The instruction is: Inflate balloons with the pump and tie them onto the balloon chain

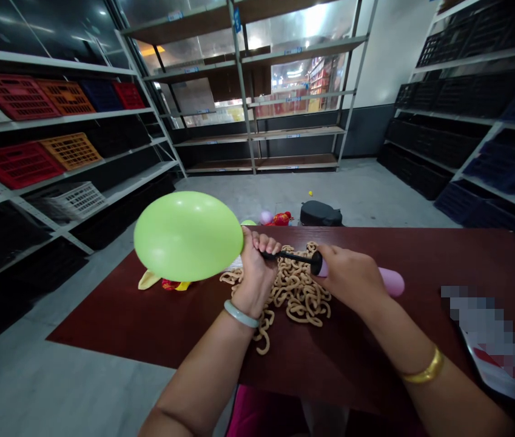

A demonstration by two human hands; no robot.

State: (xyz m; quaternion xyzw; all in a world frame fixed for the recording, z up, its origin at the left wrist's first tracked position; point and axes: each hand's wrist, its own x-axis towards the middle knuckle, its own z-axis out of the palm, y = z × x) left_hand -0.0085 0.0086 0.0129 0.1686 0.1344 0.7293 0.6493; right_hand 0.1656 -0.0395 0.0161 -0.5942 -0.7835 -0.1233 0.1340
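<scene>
A blown-up light green balloon is at the left, its neck end at the fingers of my left hand. That hand is closed around the neck and the black end of a hand balloon pump; the neck itself is hidden by the fingers. My right hand is wrapped round the pump's pink barrel. Between the hands a black rod shows, pulled out of the barrel. Under the pump lies a heap of curved tan pieces on the dark red table.
Yellow and red limp pieces lie below the balloon. A blurred-out flat item rests at the right. Beyond the table are a black bag and a red patterned item. Shelves with crates line the sides.
</scene>
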